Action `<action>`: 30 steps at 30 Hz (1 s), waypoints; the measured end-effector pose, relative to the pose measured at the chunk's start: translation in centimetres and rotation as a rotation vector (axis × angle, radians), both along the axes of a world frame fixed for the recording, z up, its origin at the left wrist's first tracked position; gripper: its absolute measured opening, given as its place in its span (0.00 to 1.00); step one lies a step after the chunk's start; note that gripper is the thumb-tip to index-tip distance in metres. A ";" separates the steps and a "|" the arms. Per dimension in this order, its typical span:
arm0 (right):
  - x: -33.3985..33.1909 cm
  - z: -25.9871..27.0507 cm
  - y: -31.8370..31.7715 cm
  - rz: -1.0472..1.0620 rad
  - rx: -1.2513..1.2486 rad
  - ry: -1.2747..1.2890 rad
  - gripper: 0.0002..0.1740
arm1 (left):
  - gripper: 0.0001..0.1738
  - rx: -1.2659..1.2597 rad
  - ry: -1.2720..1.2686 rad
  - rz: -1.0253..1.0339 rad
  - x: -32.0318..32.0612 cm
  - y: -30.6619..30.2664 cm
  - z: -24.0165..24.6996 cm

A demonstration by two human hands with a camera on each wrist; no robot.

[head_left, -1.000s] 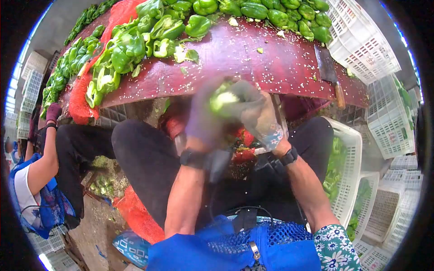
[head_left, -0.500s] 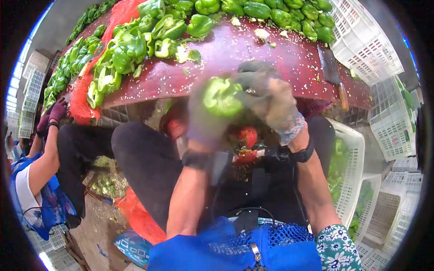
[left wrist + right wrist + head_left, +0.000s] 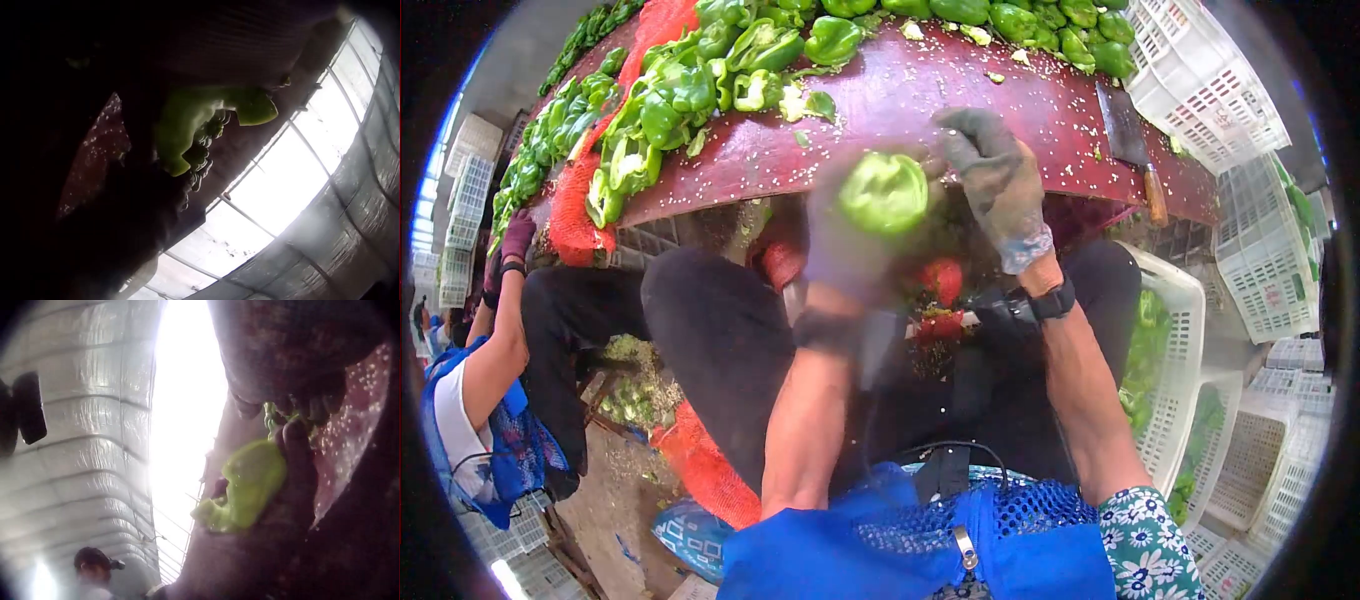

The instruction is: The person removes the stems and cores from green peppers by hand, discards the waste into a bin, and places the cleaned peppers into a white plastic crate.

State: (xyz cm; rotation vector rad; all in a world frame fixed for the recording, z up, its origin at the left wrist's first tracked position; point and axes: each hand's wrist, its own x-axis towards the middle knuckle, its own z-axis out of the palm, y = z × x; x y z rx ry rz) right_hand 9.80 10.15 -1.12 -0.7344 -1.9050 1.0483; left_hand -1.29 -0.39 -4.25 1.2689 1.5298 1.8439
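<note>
My gloved left hand, blurred, grips a green bell pepper just in front of the table edge. The pepper is cut open, with a pale inside facing up; its bright green wall also shows in the right wrist view. To its right, my gloved right hand is raised over the table edge, fingers loosely bent and apart. The left wrist view is mostly dark, with part of the cut pepper hanging below the glove. A pale pepper core lies on the table beyond my hands.
Green peppers heap along the left and far side of the red table, beside red netting. A cleaver lies at the right. White crates stand right of my legs. Another person works at the left.
My hands were together around the pepper and are now apart. A pale core appeared on the table and slid farther away. The cut pepper stays in my left hand.
</note>
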 end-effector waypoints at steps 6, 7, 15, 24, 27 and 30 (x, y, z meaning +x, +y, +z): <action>1.0 -11.9 -0.8 0.039 0.523 -0.453 0.22 | 0.24 0.390 -0.924 -0.164 -0.1 1.5 1.5; 1.1 -11.6 -1.9 0.076 0.569 -0.448 0.22 | 0.26 0.340 -0.704 -0.074 0.0 1.9 1.2; 3.2 -1.4 -1.4 -0.107 0.262 -0.104 0.24 | 0.27 0.204 -0.075 -0.018 1.1 1.3 3.1; 6.8 5.0 -1.0 -0.219 0.240 -0.241 0.32 | 0.21 -0.577 1.114 0.357 -4.6 5.2 2.2; 17.4 6.9 1.4 -0.269 -0.052 -0.001 0.34 | 0.21 -0.400 0.214 0.722 -12.9 6.5 1.1; 25.8 5.9 0.4 -0.517 -0.006 -0.117 0.25 | 0.28 -0.510 0.508 0.950 -17.3 7.4 -0.8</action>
